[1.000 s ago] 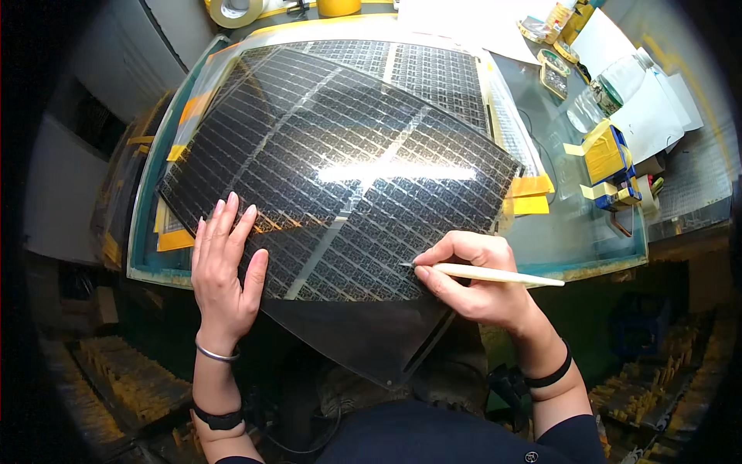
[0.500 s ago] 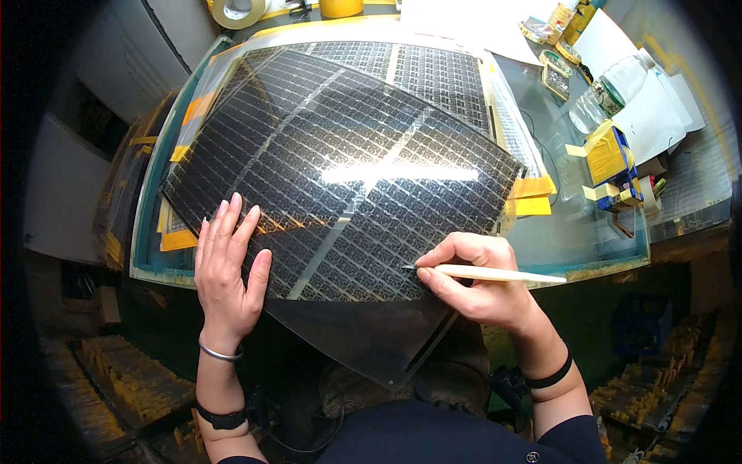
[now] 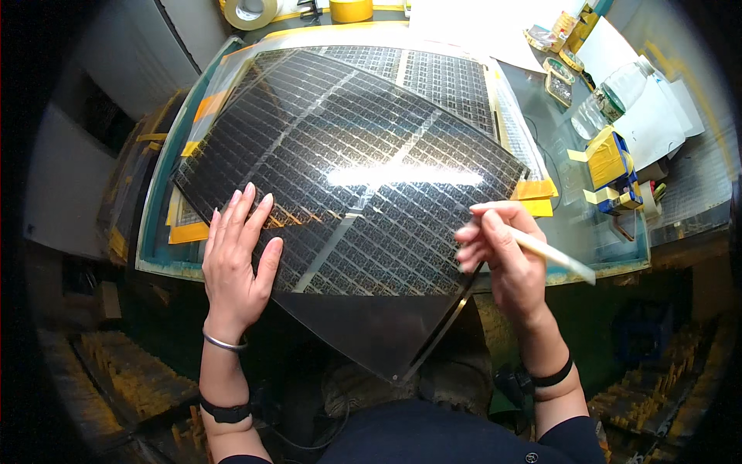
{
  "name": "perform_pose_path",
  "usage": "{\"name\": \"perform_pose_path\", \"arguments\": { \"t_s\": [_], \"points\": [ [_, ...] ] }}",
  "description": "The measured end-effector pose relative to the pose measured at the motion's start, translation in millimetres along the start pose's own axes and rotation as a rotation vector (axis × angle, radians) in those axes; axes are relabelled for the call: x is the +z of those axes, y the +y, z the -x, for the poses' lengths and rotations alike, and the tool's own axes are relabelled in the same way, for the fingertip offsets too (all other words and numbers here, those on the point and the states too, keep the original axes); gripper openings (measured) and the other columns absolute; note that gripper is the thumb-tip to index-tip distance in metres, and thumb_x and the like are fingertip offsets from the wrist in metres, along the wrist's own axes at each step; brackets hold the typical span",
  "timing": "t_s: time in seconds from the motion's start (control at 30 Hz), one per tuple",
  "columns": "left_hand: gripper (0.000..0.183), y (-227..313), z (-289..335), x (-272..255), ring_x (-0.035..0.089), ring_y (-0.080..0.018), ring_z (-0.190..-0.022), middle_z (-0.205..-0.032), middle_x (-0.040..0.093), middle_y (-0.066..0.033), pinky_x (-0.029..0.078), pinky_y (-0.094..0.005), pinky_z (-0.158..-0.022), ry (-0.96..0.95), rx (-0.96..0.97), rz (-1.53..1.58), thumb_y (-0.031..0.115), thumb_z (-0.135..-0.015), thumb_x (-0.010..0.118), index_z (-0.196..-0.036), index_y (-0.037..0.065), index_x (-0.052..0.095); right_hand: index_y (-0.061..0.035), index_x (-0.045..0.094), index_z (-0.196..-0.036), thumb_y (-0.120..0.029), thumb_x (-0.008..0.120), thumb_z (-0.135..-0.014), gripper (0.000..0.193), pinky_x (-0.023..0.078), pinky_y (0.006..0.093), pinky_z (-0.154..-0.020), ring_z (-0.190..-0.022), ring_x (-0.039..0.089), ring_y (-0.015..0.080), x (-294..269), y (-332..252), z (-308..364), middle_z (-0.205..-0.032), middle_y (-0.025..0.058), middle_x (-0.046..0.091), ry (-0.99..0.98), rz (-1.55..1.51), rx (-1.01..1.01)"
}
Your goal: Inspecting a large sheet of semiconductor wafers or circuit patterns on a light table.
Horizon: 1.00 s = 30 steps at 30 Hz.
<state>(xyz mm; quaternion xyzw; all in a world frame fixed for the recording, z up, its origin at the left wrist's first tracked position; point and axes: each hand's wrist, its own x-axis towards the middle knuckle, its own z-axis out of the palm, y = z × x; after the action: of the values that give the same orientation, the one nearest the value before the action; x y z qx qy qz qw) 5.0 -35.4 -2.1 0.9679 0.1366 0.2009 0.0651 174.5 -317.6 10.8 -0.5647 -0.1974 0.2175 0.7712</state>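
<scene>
Left hand [image 3: 241,271] lies flat, released, on the dark sheet [image 3: 332,147] by the table's front edge [image 3: 168,269]; curled right hand [image 3: 506,255] grasps a tool [image 3: 555,257].

a clear bottle [image 3: 609,102] sits near white paper [image 3: 657,120] and a blue-and-yellow tape dispenser [image 3: 610,165].

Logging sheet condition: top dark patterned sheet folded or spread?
Spread: no fold shows across the top sheet; left hand lies over its edge.
</scene>
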Motion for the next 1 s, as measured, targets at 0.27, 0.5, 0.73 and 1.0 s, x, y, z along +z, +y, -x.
{"name": "perform_pose_path", "arguments": {
  "t_s": [0.27, 0.5, 0.73, 1.0],
  "points": [
    [0.048, -0.3, -4.2, 0.2, 0.039, -0.0316, -0.141, -0.151, 0.045, -0.0124, 0.024, -0.0489, -0.118, -0.013, 0.029, -0.014, 0.031, -0.098, 0.054, -0.142, 0.012, 0.052, -0.0005, 0.053, -0.128, -0.033, 0.061, -0.092, 0.049, 0.024, 0.0540, -0.118, -0.141, 0.039, 0.0365, 72.1, 36.7, 43.6, -0.147, 0.0258, 0.044, -0.766, 0.979, -0.709],
    [0.049, -5.6, -1.1, -1.1, 0.037, -0.0317, -0.142, -0.152, 0.043, -0.0132, 0.023, -0.0490, -0.118, -0.029, 0.039, -0.025, 0.032, -0.099, 0.053, -0.143, 0.012, 0.051, 0.0036, 0.047, -0.131, -0.029, 0.076, -0.082, 0.066, 0.017, 0.0595, -0.118, -0.142, 0.029, 0.0494, 19.5, 9.4, 42.8, -0.150, 0.0298, 0.036, -0.383, 1.333, -0.433],
    [0.050, -7.9, -14.6, -0.1, 0.032, -0.0294, -0.146, -0.156, 0.038, -0.0120, 0.018, -0.0476, -0.120, -0.095, 0.048, 0.050, 0.032, -0.101, 0.048, -0.146, 0.011, 0.047, 0.0028, 0.031, -0.147, -0.032, 0.053, -0.101, 0.061, 0.003, 0.0587, -0.118, -0.148, 0.013, 0.0470, -98.1, -17.4, 85.2, -0.157, 0.0277, 0.026, 0.382, 1.479, -0.033],
    [0.049, -14.0, -32.5, 4.6, 0.032, -0.0282, -0.146, -0.155, 0.039, -0.0114, 0.016, -0.0465, -0.121, -0.101, 0.049, 0.110, 0.031, -0.100, 0.052, -0.145, 0.012, 0.049, -0.0004, 0.033, -0.147, -0.025, 0.057, -0.099, 0.059, 0.006, 0.0554, -0.119, -0.149, 0.019, 0.0400, -77.8, -14.0, 62.8, -0.156, 0.0234, 0.032, 0.157, 1.260, -0.322]
  ]
}}
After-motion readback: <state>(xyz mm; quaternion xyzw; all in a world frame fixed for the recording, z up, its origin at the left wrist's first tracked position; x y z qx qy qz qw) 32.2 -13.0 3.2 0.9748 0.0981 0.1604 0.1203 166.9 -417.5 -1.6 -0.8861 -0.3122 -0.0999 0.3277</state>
